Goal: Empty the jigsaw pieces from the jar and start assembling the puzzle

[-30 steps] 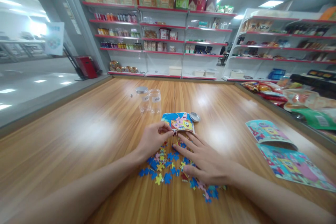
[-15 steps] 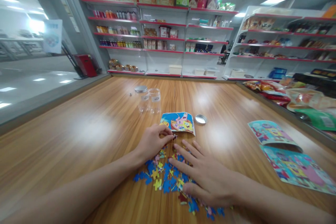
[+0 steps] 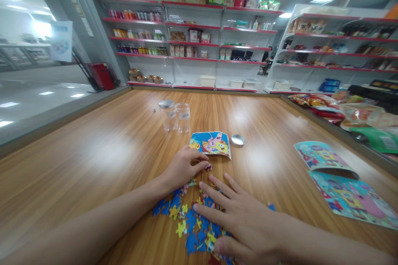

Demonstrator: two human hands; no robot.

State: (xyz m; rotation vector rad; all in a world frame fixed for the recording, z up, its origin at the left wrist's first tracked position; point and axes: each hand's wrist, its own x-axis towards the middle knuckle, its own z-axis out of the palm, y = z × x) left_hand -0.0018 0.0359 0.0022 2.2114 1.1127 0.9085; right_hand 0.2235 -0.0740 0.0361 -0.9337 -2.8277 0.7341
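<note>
In the head view, the person's left hand (image 3: pixel 183 167) is narrowed, thumb and forefinger close together at a small, dark-and-white, flat jigsaw piece (image 3: pixel 209 167); whether they grip it cannot be told at this size. The piece is just short of a glossy blue rectangular sheet printed with pink and yellow cartoon figures (image 3: pixel 214 143), perhaps so the two can be compared. The right hand (image 3: pixel 241 215) is spread wide, palm down, over a loose heap of blue and yellow flat jigsaw pieces (image 3: pixel 192 227), probably to spread or steady them. A round silver metal lid (image 3: pixel 238 140) lies beside the sheet; two clear cylindrical jars (image 3: pixel 176 119) stand beyond it on the wood-grain table (image 3: pixel 124 136), seemingly out of the way.

The piece's long axis appears to run sideways, its pointing unclear. The sheet's runs left to right, figures upright towards the person.
</note>
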